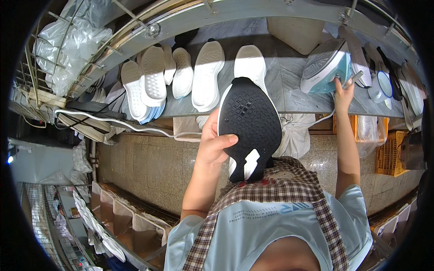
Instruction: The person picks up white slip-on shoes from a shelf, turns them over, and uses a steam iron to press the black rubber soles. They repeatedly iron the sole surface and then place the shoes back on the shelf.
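Pale-blue shirt (253, 235) and plaid apron (304, 187) fill six o'clock, below a grey bench (294, 101) arching from ten to two. Near the centre, the left hand (214, 143) pinches a black-and-white shoe sole (251, 117), tread upward; at two o'clock the right hand (343, 93) grasps a teal-and-white iron (326, 67), while white soles (208, 74) lie toward eleven.

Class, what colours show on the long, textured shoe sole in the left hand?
The shoe sole is black with white parts, clearest in the head view.

Left hand (213, 143) nearer, right hand (343, 95) outstretched
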The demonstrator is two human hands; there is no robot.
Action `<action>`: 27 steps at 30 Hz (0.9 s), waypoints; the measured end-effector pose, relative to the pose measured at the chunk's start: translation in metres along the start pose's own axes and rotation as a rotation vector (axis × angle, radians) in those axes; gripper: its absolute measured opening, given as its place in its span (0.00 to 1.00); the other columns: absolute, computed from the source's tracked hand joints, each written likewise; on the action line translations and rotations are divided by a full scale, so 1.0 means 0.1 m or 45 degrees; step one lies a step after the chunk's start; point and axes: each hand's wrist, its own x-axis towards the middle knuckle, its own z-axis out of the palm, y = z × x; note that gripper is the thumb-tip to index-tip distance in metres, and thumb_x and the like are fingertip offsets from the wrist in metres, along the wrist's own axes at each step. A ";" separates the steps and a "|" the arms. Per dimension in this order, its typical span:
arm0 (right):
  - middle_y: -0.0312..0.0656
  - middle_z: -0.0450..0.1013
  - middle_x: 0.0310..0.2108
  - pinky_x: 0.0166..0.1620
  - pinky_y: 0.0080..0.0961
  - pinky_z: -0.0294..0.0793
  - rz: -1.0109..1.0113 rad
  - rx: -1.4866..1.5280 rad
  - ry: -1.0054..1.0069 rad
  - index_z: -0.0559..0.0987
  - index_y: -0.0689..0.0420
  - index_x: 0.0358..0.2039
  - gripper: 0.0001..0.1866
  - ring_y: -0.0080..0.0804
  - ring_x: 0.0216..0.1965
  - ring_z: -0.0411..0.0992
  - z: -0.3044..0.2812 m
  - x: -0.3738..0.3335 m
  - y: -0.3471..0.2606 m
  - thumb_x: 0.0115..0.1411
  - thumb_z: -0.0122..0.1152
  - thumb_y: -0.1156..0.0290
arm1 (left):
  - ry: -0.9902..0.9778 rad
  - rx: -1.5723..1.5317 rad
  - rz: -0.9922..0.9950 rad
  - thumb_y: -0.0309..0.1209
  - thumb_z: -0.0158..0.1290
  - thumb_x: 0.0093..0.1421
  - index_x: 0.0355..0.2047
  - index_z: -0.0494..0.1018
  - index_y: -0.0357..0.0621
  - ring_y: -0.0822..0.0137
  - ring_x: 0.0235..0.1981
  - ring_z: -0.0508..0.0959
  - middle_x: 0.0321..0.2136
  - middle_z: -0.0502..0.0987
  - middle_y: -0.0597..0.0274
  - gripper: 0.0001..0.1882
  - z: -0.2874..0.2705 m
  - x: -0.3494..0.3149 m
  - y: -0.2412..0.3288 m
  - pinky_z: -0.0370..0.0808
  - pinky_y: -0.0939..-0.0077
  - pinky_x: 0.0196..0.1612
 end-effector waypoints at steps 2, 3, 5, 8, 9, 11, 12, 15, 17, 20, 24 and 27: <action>0.40 0.71 0.36 0.44 0.22 0.66 -0.058 -0.024 0.049 0.71 0.64 0.46 0.24 0.28 0.38 0.68 -0.02 -0.03 -0.01 0.52 0.66 0.64 | -0.008 -0.017 -0.013 0.18 0.57 0.43 0.56 0.58 0.30 0.60 0.46 0.75 0.46 0.73 0.50 0.37 -0.01 0.00 0.00 0.72 0.68 0.51; 0.39 0.70 0.30 0.39 0.22 0.66 -0.020 -0.033 0.094 0.72 0.63 0.40 0.17 0.26 0.32 0.67 -0.04 -0.06 -0.04 0.56 0.62 0.66 | -0.021 -0.011 -0.009 0.18 0.57 0.43 0.55 0.58 0.30 0.60 0.46 0.75 0.46 0.73 0.50 0.36 -0.02 0.00 0.00 0.72 0.68 0.50; 0.36 0.67 0.26 0.33 0.19 0.65 0.120 0.199 0.270 0.71 0.61 0.37 0.11 0.22 0.27 0.64 -0.15 -0.18 -0.19 0.59 0.57 0.66 | -0.030 -0.012 -0.025 0.17 0.56 0.43 0.55 0.59 0.31 0.61 0.47 0.75 0.46 0.73 0.50 0.36 -0.04 -0.01 0.02 0.72 0.68 0.51; 0.32 0.61 0.19 0.23 0.14 0.58 0.046 0.281 0.248 0.69 0.58 0.32 0.10 0.16 0.22 0.59 -0.33 -0.50 -0.66 0.65 0.47 0.65 | -0.042 -0.004 -0.038 0.17 0.56 0.43 0.55 0.59 0.31 0.61 0.47 0.75 0.47 0.73 0.50 0.36 -0.03 -0.03 0.04 0.71 0.67 0.51; 0.33 0.63 0.22 0.24 0.14 0.58 -0.148 0.256 0.064 0.69 0.59 0.35 0.12 0.16 0.23 0.59 -0.34 -0.61 -0.86 0.66 0.45 0.62 | -0.043 0.001 -0.056 0.17 0.57 0.43 0.56 0.59 0.31 0.61 0.47 0.75 0.47 0.73 0.50 0.36 -0.02 -0.04 0.04 0.71 0.67 0.51; 0.34 0.65 0.27 0.28 0.17 0.62 0.029 0.390 -0.374 0.68 0.59 0.37 0.11 0.19 0.23 0.60 -0.37 -0.85 -1.31 0.65 0.45 0.64 | -0.087 -0.011 -0.103 0.17 0.57 0.43 0.56 0.58 0.32 0.61 0.48 0.75 0.47 0.72 0.50 0.37 0.02 -0.03 0.04 0.71 0.67 0.52; 0.37 0.66 0.30 0.29 0.19 0.63 -0.125 0.371 -0.504 0.68 0.59 0.39 0.10 0.24 0.23 0.61 -0.30 -0.88 -1.52 0.62 0.49 0.67 | -0.114 -0.015 -0.123 0.17 0.57 0.43 0.56 0.58 0.32 0.61 0.48 0.75 0.47 0.72 0.50 0.37 0.05 -0.01 0.04 0.70 0.67 0.52; 0.40 0.69 0.29 0.26 0.25 0.68 -0.547 0.078 -0.870 0.69 0.58 0.37 0.15 0.32 0.24 0.69 -0.18 -0.82 -2.13 0.52 0.63 0.68 | -0.130 0.011 -0.117 0.18 0.57 0.43 0.57 0.57 0.32 0.61 0.48 0.75 0.47 0.72 0.50 0.38 0.11 -0.03 0.03 0.70 0.68 0.52; 0.39 0.69 0.28 0.24 0.25 0.68 -0.716 0.079 -1.010 0.70 0.57 0.33 0.14 0.33 0.23 0.69 -0.08 -0.74 -2.43 0.50 0.65 0.67 | -0.153 0.033 -0.112 0.18 0.57 0.43 0.57 0.57 0.32 0.62 0.48 0.74 0.47 0.72 0.50 0.38 0.12 -0.04 0.04 0.70 0.68 0.52; 0.38 0.68 0.27 0.22 0.25 0.67 -0.848 0.068 -1.110 0.72 0.56 0.28 0.14 0.34 0.21 0.69 0.09 -0.69 -2.70 0.48 0.67 0.64 | -0.191 0.042 -0.105 0.18 0.58 0.43 0.58 0.56 0.32 0.62 0.50 0.73 0.49 0.71 0.50 0.39 0.11 -0.08 0.06 0.68 0.68 0.54; 0.37 0.68 0.26 0.21 0.27 0.67 -0.890 0.049 -1.153 0.74 0.56 0.27 0.12 0.34 0.21 0.69 0.16 -0.66 -2.84 0.48 0.67 0.65 | -0.217 0.068 -0.078 0.19 0.58 0.43 0.60 0.53 0.32 0.61 0.52 0.71 0.51 0.69 0.49 0.43 0.08 -0.14 0.07 0.66 0.66 0.56; 0.37 0.67 0.26 0.22 0.27 0.67 -0.910 -0.005 -1.177 0.74 0.56 0.26 0.11 0.34 0.21 0.69 0.18 -0.65 -2.88 0.48 0.66 0.65 | -0.220 0.087 -0.047 0.19 0.59 0.43 0.60 0.52 0.32 0.60 0.53 0.71 0.51 0.69 0.49 0.44 0.09 -0.16 0.10 0.65 0.65 0.57</action>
